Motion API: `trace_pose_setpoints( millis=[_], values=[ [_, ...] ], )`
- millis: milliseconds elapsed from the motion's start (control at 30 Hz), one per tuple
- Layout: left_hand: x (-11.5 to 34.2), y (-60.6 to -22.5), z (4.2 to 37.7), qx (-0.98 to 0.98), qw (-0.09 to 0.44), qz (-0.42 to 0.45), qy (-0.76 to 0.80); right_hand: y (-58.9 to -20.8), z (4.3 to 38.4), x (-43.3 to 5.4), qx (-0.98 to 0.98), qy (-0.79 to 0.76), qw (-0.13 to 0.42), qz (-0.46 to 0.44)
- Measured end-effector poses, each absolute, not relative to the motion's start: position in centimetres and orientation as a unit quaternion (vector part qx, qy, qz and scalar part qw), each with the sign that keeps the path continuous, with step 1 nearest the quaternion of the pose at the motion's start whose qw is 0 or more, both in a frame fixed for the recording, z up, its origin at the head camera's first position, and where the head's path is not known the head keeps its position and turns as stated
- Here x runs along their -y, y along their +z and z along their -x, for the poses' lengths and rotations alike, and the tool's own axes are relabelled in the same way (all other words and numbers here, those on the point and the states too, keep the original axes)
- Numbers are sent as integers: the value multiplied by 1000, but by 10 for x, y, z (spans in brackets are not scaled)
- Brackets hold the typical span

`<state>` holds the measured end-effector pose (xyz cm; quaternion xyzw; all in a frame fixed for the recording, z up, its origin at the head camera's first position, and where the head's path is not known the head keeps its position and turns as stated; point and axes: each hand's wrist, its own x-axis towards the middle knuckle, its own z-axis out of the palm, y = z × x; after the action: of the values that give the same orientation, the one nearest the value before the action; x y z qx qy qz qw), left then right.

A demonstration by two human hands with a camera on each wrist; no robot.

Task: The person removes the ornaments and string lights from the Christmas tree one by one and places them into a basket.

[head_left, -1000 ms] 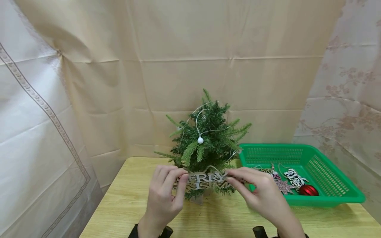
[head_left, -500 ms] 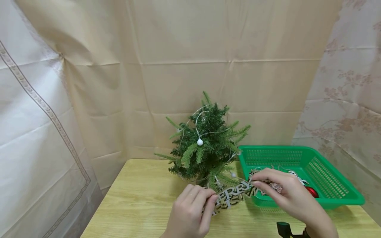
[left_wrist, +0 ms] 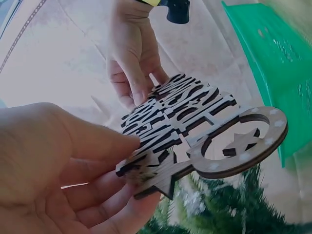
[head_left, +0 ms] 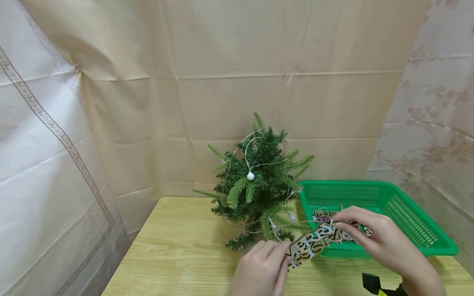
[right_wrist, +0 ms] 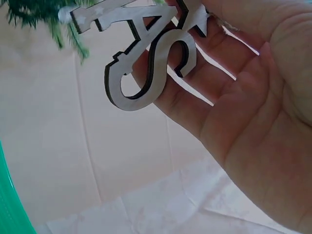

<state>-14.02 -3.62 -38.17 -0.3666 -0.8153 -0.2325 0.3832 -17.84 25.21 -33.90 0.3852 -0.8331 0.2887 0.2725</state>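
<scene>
Between both hands is a wooden Merry Christmas sign (head_left: 311, 242), cut out in letters, with a star and a ring at one end (left_wrist: 239, 141). My left hand (head_left: 261, 267) pinches its left end between thumb and fingers. At the other end, my right hand (head_left: 385, 242) grips the sign; in the right wrist view its last letters (right_wrist: 141, 63) lie against my fingers. A thin cord runs along the sign's top edge. Just behind the sign stands a small artificial Christmas tree (head_left: 259, 189), with a light string and white bulbs (head_left: 250, 176) on it.
A green plastic basket (head_left: 418, 218) stands at the right of the wooden table (head_left: 174, 242), holding several ornaments (head_left: 322, 216) partly hidden by my right hand. Beige cloth (head_left: 229, 90) hangs behind the tree, with pale curtains at both sides.
Both hands have carried the sign from in front of the tree to the right and tilted it, right end higher. My right hand now covers more of the basket's ornaments.
</scene>
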Motion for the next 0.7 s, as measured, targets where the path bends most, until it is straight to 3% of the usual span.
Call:
trace_pose_setpoints(
  millis=[200, 333, 433, 633, 700],
  values=[
    [12, -388, 144, 828, 371, 369, -203, -346, 178, -276, 826, 293, 291, -383],
    [-11, -396, 149, 838, 334, 377, -209, -349, 168, -300, 829, 288, 314, -363],
    [-26, -401, 153, 841, 321, 375, -224, -350, 159, -314, 840, 285, 344, -308],
    [-46, -412, 161, 838, 374, 357, -175, -354, 165, -326, 838, 306, 421, -163],
    [-51, -416, 164, 843, 364, 363, -159, -355, 171, -327, 841, 310, 430, -111]
  ],
)
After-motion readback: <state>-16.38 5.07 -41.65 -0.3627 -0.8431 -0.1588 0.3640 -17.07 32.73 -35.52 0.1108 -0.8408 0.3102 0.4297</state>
